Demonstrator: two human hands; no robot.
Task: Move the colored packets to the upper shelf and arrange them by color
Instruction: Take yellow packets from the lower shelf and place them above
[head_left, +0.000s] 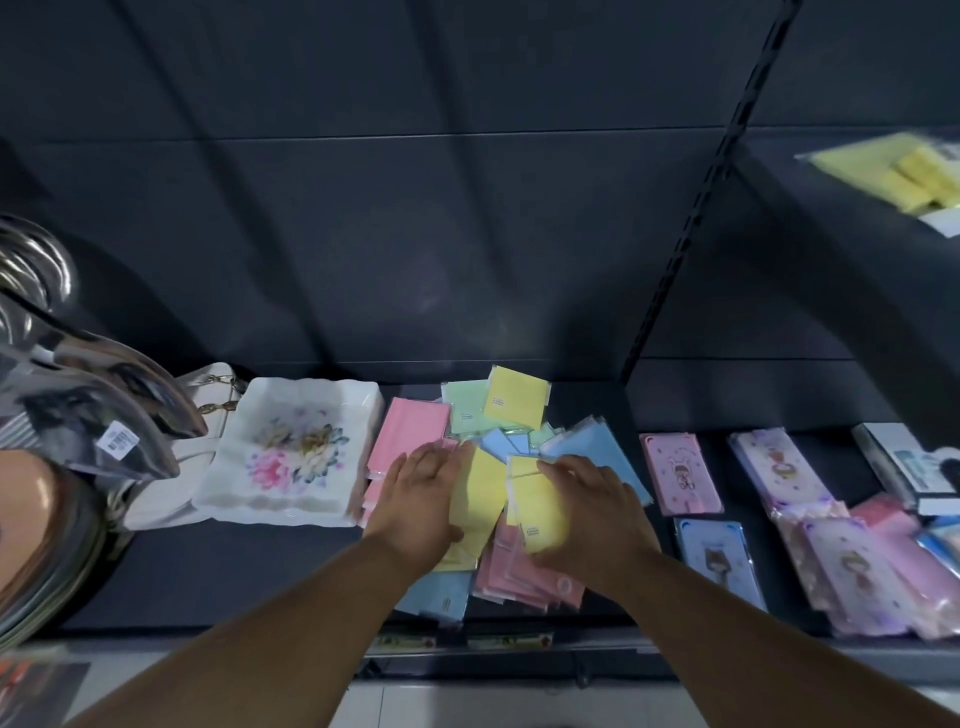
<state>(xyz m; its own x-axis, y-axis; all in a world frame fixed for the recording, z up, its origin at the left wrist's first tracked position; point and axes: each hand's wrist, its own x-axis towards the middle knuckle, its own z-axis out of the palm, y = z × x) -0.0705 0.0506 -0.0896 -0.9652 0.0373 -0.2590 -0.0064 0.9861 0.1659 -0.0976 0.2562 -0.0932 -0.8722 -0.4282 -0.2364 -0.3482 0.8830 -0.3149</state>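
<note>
A loose heap of colored packets lies on the dark lower shelf (234, 571): pink (408, 434), green (465, 410), blue (597, 457) and yellow (517, 397) ones. My left hand (421, 499) rests flat on a yellow packet (480, 491) in the middle of the heap. My right hand (592, 514) holds another yellow packet (537, 512) beside it, thumb underneath and fingers over its top edge. More pink packets (524, 577) and a blue one (436, 597) lie at the front. On the upper shelf at far right sit yellow packets (898, 171).
A white flowered dish (291, 447) stands left of the heap, with a white bag (208, 389) and shiny metal ware (78, 395) further left. Patterned pink cases (680, 473) and a blue one (719, 561) lie to the right. A slotted upright (696, 218) divides the shelving.
</note>
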